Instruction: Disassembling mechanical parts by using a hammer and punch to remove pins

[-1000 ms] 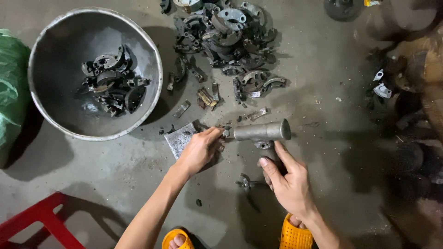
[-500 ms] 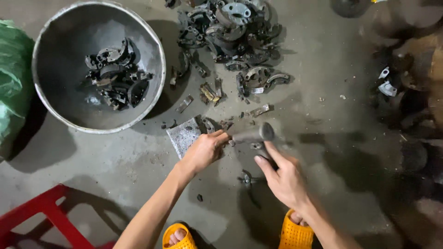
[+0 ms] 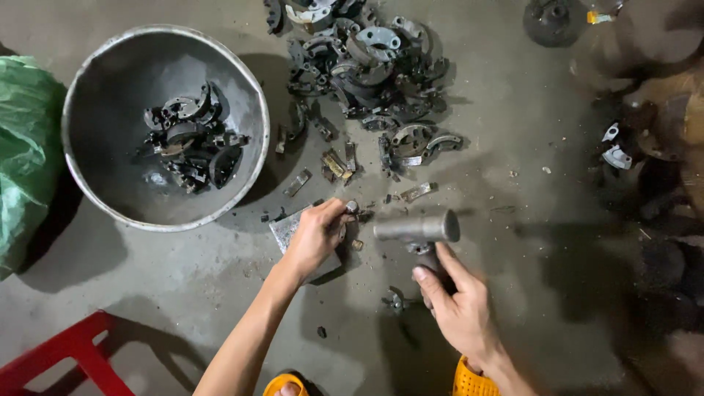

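The hammer (image 3: 418,231), tipped end-on half a second ago, is now swung level again by the right hand (image 3: 458,308) clenched on its handle, while a small metal piece (image 3: 352,207) stays pinched by the left hand (image 3: 315,235) at nine o'clock of the head, on the flat grey block (image 3: 282,229).

My hammer (image 3: 416,229) is dull grey steel; the basin (image 3: 88,187) is grey; the bag (image 3: 26,154) green; my sandals (image 3: 469,380) orange-yellow; the stool (image 3: 70,352) red.
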